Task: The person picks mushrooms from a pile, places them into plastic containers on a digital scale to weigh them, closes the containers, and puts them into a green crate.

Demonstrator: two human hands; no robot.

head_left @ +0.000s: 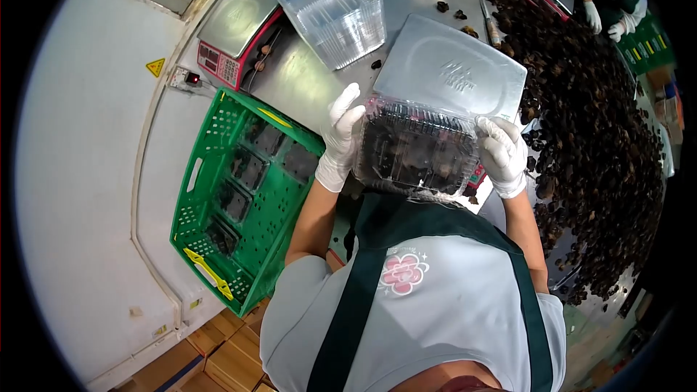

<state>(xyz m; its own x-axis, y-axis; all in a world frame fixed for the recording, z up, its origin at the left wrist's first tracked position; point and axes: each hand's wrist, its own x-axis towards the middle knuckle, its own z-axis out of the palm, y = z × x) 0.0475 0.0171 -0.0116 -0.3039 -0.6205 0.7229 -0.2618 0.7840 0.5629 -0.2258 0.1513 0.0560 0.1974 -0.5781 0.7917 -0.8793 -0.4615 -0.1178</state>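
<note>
A clear plastic box (pixel 417 151) full of dark pieces is held up in front of the apron, its lid closed over them. My left hand (pixel 341 134), in a white glove, is at the box's left edge with its upper fingers apart and raised. Gloved in white too, my right hand (pixel 502 151) grips the upper right corner with curled fingers. Just beyond the box lies the metal plate of a scale (pixel 454 65), whose red keypad is partly hidden by the box.
A green crate (pixel 272 207) with several filled boxes stands at the left. Nested empty boxes (pixel 337 18) and another scale (pixel 236 25) are at the back. Dark pieces (pixel 581 138) are heaped at the right, near a knife (pixel 490 23) and a co-worker's gloved hands (pixel 606 23).
</note>
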